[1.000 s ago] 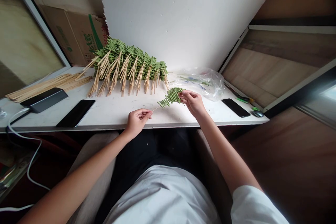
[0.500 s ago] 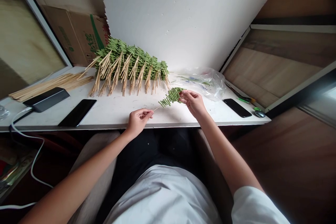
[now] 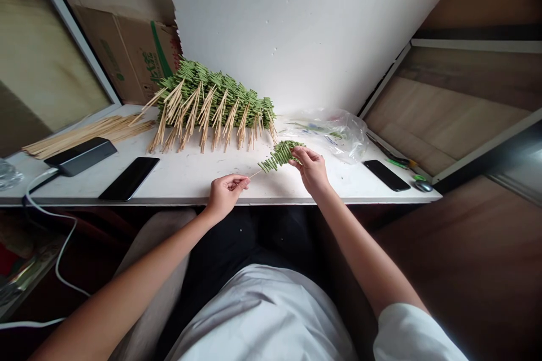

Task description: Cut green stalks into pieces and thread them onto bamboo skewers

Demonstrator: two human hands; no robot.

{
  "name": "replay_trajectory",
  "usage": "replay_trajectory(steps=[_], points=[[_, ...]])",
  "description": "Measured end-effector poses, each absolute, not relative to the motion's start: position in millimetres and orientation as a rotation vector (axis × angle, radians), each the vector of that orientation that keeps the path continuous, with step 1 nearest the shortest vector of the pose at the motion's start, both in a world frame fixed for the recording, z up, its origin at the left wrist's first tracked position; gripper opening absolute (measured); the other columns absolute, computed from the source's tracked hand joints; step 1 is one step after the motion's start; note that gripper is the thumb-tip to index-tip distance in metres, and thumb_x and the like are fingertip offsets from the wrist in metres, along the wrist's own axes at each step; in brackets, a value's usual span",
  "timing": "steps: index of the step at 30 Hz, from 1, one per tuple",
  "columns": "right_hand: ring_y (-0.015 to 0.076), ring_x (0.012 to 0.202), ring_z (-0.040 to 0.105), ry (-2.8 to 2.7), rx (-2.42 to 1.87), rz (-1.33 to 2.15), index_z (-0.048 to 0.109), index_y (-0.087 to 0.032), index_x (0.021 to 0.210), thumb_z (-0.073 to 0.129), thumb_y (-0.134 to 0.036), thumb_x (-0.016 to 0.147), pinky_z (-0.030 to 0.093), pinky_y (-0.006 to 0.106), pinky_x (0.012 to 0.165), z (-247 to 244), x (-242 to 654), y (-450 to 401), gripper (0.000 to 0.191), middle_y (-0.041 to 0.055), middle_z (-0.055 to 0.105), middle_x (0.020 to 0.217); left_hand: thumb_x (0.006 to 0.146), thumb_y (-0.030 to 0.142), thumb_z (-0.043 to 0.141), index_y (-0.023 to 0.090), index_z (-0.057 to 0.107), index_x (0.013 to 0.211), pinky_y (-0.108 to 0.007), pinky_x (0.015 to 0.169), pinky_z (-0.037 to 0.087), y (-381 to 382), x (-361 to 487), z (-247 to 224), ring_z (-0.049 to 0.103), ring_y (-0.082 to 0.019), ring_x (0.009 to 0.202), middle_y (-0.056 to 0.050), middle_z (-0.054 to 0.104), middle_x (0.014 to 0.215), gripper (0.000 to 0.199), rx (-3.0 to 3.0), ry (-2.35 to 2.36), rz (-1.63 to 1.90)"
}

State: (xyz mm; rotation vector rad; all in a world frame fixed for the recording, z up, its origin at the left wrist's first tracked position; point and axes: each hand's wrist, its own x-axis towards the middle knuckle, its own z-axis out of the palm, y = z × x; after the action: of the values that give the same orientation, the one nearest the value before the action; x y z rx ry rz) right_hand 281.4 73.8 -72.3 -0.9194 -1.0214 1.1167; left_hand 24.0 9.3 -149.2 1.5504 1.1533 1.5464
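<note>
My left hand (image 3: 227, 193) is closed in a pinch on the bare end of a thin wooden skewer (image 3: 255, 174), just above the table's front edge. Short cut green bean pieces (image 3: 271, 162) sit crosswise along the skewer toward its far end. My right hand (image 3: 311, 168) is closed at that end, thumb and fingertips on the green bean pieces; its fingers partly hide what they pinch. More cut green beans (image 3: 288, 148) show right behind. Farther back lies a long stack of filled green bean skewers (image 3: 220, 93), their bare stick ends pointing forward.
Loose bamboo skewers (image 3: 88, 134) lie at the left, near a black box-like device (image 3: 80, 156) with a white cable. A phone (image 3: 129, 179) lies left and another phone (image 3: 387, 175) right. A clear plastic bag (image 3: 345, 130) is behind my right hand. A white board (image 3: 296, 34) stands at the back.
Both hands keep nearly the same hold on the skewer. My right hand has shifted slightly along the green bean pieces; the whole view has moved a little.
</note>
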Motion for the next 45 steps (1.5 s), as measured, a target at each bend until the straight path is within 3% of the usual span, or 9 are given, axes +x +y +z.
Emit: replay_trajectory(steps=[17,21,24,26,29,33,39,45], points=[[0.0225,0.099,0.071,-1.061,-0.935,1.067,0.080,-0.023,0.092,0.094,-0.058,0.066,0.065,0.035,0.082,-75.0,271.2,68.4,0.046,0.0043,0.077,0.096,0.093,0.045,0.079,0.016,0.081,0.099,-0.030,0.071,0.062,8.0,23.9,-147.5,0.078,-0.023,0.077,-0.010,0.080,0.085,0.030,1.584,1.149,1.523],[0.0246,0.101,0.072,-1.072,-0.976,1.028,0.081,-0.023,0.093,0.093,-0.059,0.068,0.064,0.033,0.075,-71.0,280.7,71.5,0.046,0.0065,0.078,0.101,0.099,0.037,0.071,0.019,0.081,0.110,-0.029,0.068,0.059,5.0,20.4,-137.9,0.073,-0.020,0.075,-0.011,0.079,0.094,0.023,1.903,1.208,1.461],[0.0247,0.099,0.072,-1.081,-0.970,1.033,0.082,-0.023,0.093,0.094,-0.059,0.068,0.062,0.031,0.069,-65.8,285.4,70.8,0.046,0.0075,0.079,0.103,0.101,0.028,0.067,0.022,0.082,0.115,-0.033,0.080,0.060,5.2,15.5,-127.2,0.073,-0.023,0.088,-0.012,0.076,0.102,0.021,2.134,1.218,1.487],[0.0246,0.097,0.072,-1.098,-0.954,1.034,0.082,-0.022,0.093,0.094,-0.059,0.068,0.061,0.031,0.067,-60.5,286.3,68.2,0.046,0.0079,0.079,0.101,0.102,0.024,0.064,0.023,0.082,0.115,-0.036,0.085,0.059,6.5,11.7,-120.7,0.072,-0.024,0.093,-0.011,0.075,0.100,0.022,2.241,1.247,1.512],[0.0252,0.097,0.074,-1.122,-0.945,1.029,0.083,-0.021,0.095,0.095,-0.059,0.068,0.061,0.030,0.066,-51.0,285.8,64.8,0.048,0.0092,0.080,0.102,0.103,0.018,0.062,0.023,0.081,0.114,-0.035,0.082,0.058,9.7,6.4,-114.7,0.071,-0.022,0.089,-0.008,0.071,0.092,0.022,2.367,1.337,1.524],[0.0281,0.104,0.076,-1.120,-0.953,1.057,0.081,-0.021,0.111,0.098,-0.055,0.064,0.062,0.031,0.068,-43.3,286.9,70.8,0.060,0.0106,0.082,0.108,0.101,0.014,0.064,0.023,0.081,0.108,-0.033,0.079,0.059,16.7,1.8,-113.3,0.070,-0.021,0.085,-0.006,0.071,0.089,0.020,2.428,1.452,1.547],[0.0309,0.104,0.077,-1.258,-1.071,0.946,0.077,-0.019,0.118,0.079,-0.063,0.085,0.062,0.036,0.069,-64.4,302.3,80.2,0.054,0.0128,0.082,0.103,0.096,0.015,0.070,0.022,0.082,0.103,-0.035,0.072,0.063,36.7,-1.4,-103.7,0.072,-0.020,0.076,-0.007,0.076,0.097,0.016,2.236,1.521,1.508],[0.0311,0.102,0.075,-1.593,-1.114,0.562,0.078,-0.021,0.118,0.063,-0.054,0.101,0.061,0.045,0.082,-100.2,326.3,58.9,0.041,0.0119,0.082,0.103,0.086,0.014,0.080,0.019,0.084,0.096,-0.040,0.077,0.065,94.5,3.2,-48.6,0.077,-0.026,0.082,-0.013,0.081,0.098,0.012,1.874,1.624,1.425]])
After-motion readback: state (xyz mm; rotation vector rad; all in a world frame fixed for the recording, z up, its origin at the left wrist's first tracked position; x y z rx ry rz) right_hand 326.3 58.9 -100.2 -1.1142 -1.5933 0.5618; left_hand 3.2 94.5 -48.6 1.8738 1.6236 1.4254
